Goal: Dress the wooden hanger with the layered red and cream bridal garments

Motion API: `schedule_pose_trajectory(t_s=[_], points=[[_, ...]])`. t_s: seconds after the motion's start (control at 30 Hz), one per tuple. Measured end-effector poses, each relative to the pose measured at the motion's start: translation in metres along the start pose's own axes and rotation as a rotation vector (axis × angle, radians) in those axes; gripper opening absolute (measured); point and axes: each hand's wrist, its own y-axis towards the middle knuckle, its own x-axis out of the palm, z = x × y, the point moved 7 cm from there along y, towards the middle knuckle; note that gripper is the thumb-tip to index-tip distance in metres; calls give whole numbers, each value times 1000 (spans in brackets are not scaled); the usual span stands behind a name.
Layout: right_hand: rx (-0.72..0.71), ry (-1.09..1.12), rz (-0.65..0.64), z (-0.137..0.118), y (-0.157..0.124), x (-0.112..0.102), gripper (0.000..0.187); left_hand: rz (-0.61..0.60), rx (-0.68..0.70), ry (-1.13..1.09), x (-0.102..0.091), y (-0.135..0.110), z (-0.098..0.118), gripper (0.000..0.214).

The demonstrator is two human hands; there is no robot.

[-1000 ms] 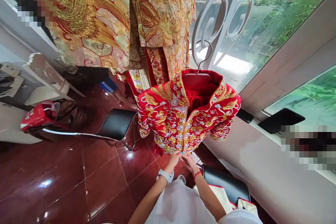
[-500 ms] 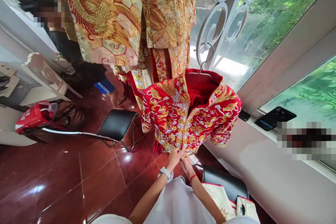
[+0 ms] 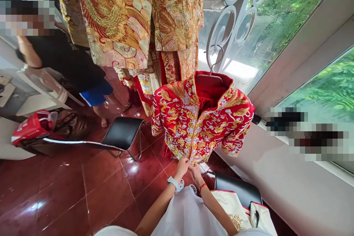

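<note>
A red jacket (image 3: pixel 201 121) with gold and silver embroidery hangs on a hanger (image 3: pixel 212 68) hooked to the white window grille (image 3: pixel 235 18). My left hand (image 3: pixel 182 165), with a white watch on the wrist, pinches the jacket's bottom hem at the front opening. My right hand (image 3: pixel 195 171), with a red string on the wrist, grips the hem right beside it. Both hands touch each other at the hem.
A large gold embroidered gown (image 3: pixel 124 18) hangs behind the jacket. A black chair (image 3: pixel 121 132) stands to the left on the red tiled floor. Another person in black (image 3: pixel 63 62) stands at the left. A second black chair (image 3: pixel 238 190) with cream fabric sits by my right arm.
The person in black has stepped into view at the left. My hands stay at the jacket's hem and have shifted slightly. The view has moved a little.
</note>
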Motion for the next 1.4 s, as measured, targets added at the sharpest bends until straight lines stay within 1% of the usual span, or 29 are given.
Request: schedule_pose_trajectory(t_s=[0.1, 0.2, 0.37, 0.53, 0.63, 0.83, 0.93, 1.1, 1.23, 1.3, 1.4], points=[[-18, 13, 102, 4, 1, -1, 53, 15, 1, -11, -3, 2, 0, 37], [-32, 26, 157, 6, -1, 2, 51, 44, 1, -26, -6, 4, 1, 35], [-18, 28, 177, 8, -1, 6, 50, 32, -11, -58, -5, 5, 2, 34], [16, 1, 192, 11, 4, 2, 47, 14, -20, -87, -3, 0, 4, 33], [34, -11, 174, 12, 6, -2, 45, 32, -6, -106, -5, -3, 15, 31], [74, -31, 169, 15, 9, -11, 52, 48, 112, -181, -16, 5, 57, 32], [96, -38, 173, 16, 9, -13, 56, 25, 133, -198, -19, 6, 65, 35], [116, -31, 172, 18, 7, -15, 59, 6, 158, -150, -21, 2, 74, 42], [132, -31, 167, 19, 8, -13, 59, 42, 165, -49, -31, 6, 83, 37], [136, -32, 161, 20, 9, -13, 58, 51, 137, 20, -35, 6, 81, 32], [135, -39, 145, 21, 11, -12, 54, 68, 112, 105, -34, 3, 76, 23]])
